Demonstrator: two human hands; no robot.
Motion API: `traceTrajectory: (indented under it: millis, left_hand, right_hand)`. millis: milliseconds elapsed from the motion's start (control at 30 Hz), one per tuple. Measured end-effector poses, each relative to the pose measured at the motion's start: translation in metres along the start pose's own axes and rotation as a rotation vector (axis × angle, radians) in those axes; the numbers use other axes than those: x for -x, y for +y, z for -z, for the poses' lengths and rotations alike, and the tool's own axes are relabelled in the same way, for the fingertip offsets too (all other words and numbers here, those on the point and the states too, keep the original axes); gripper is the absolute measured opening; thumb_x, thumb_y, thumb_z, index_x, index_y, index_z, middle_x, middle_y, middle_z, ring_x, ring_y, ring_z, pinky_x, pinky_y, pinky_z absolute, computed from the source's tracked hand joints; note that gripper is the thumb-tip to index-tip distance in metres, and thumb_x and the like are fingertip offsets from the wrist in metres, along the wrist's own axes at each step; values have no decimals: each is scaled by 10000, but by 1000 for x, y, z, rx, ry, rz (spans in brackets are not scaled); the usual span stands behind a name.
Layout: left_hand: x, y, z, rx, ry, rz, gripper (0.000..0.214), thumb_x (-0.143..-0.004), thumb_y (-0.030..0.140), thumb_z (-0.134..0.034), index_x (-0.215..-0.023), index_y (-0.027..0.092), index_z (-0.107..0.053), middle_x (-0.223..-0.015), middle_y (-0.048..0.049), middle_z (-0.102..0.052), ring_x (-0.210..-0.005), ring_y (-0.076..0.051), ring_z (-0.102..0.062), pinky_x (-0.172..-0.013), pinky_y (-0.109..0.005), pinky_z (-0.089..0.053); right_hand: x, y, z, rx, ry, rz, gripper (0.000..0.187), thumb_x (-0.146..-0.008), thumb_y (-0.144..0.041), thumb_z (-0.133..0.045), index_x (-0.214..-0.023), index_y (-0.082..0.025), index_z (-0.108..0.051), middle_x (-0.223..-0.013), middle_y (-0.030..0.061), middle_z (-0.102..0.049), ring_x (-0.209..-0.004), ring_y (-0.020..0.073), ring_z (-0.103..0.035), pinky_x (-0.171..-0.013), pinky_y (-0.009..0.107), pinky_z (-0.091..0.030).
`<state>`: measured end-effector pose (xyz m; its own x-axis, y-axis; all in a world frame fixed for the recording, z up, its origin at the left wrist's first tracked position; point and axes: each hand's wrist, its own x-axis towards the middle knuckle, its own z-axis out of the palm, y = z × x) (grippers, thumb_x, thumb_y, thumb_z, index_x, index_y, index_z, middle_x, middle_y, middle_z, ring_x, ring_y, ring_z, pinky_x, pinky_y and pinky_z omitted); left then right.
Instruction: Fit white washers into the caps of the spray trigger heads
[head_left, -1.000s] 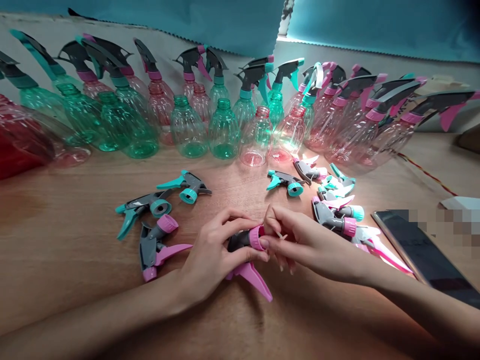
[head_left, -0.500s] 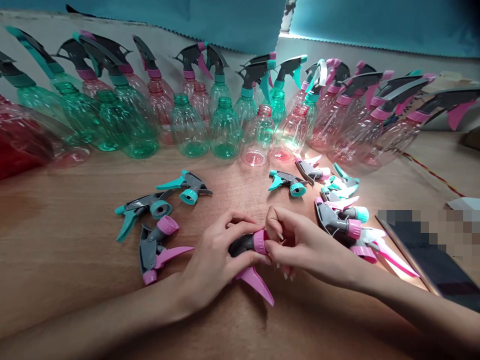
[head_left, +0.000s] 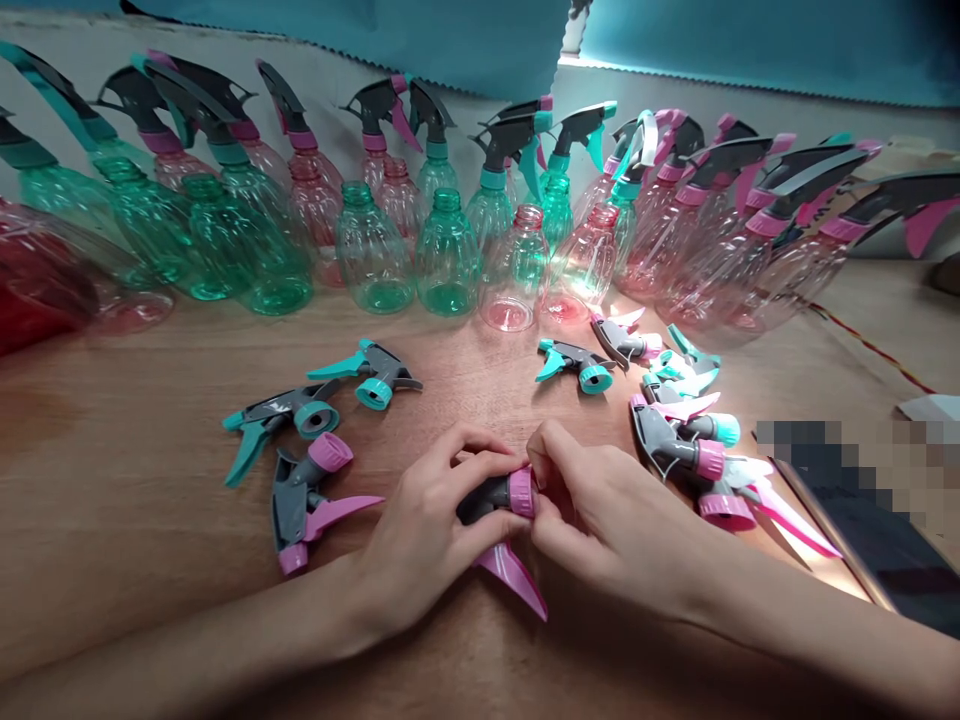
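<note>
The single head view looks forward and down, close above the hands [head_left: 429, 510] and wooden tabletop [head_left: 472, 375].

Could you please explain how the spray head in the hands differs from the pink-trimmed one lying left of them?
The held spray head is gripped by the left hand, with the right hand at its collar; the loose spray head lies on the table. The held one's trigger slants down the picture, the loose one's runs sideways. Both are gray with pink collars and triggers.
</note>
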<state>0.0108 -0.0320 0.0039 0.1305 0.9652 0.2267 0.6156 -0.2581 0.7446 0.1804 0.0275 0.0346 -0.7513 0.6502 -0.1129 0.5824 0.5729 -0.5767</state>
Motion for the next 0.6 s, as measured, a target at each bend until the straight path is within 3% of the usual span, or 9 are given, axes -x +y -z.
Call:
traceTrajectory:
  millis: [167,400,600]
  left_hand:
    - [2,-1,-1,-16,-10,-56,225,-798,160,-619,-1021,188,-609,-1049,-49,-551,-957,-182,-564,-848,-303,-471]
    - [-2,0,0,34,18,57,182,-775,205,-659,-955,213,-632,-1019,-34,-553,-958,-202,-555,-871,-339,-461]
    - [-6,1,1,101,28,109,206,-768,220,-694,-967,222,-641,-1025,-25,-545,-973,-192,-547,-888,-318,-446]
  right_hand:
    - [-1,2,-5,32,15,-10,140,-759,-176,-418,-803,-227,-295,-662,-36,-451,-571,149,-447,-536,299,-273]
    - [-7,12,-4,-212,-5,57,108,-822,-176,-435,-820,-215,-334,-705,-32,-478,-565,103,-446,-506,253,-319]
    - [-8,28,-23,-486,157,170,192,-800,-91,-455,-809,-231,-324,-743,-37,-443,-568,82,-410,-478,215,-335]
